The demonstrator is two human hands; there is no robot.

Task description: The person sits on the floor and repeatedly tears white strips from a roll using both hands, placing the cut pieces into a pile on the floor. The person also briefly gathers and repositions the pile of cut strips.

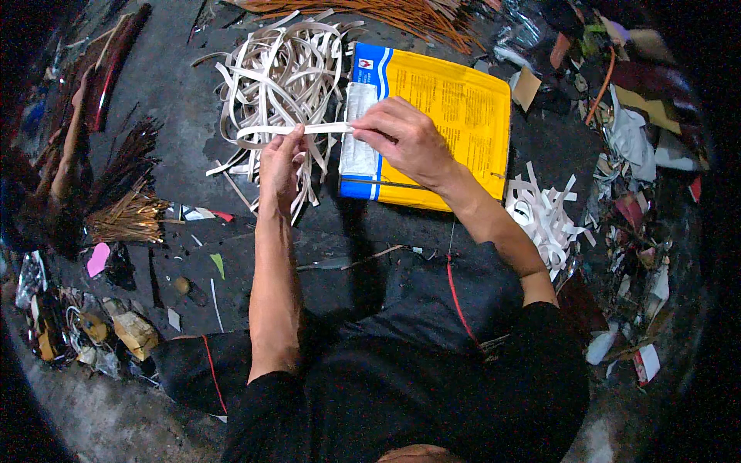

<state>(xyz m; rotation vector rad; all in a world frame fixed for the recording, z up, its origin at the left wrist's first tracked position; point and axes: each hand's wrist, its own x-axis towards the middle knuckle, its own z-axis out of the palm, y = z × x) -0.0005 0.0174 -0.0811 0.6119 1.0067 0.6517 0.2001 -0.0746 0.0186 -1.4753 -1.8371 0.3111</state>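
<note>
A flat white strip point(326, 129) runs taut between my two hands. My left hand point(281, 166) pinches it between thumb and fingers, in front of a tangled heap of long white strips point(289, 65). The strip's right end is between the thumb and fingertips of my right hand point(405, 139). That hand is above the left part of a flat yellow and blue packet point(455, 92), over a whitish patch point(360, 154) on it. A thin dark rod point(397, 184) lies along the packet's near edge, partly behind my right wrist.
Short cut white strips point(540, 212) lie in a pile beyond my right forearm. Orange-brown bristles point(394, 15) spread at the far edge. A bundle of brown bristles point(127, 216) lies at left. Mixed scraps point(633, 208) line the right side; more scraps point(131, 328) sit near left.
</note>
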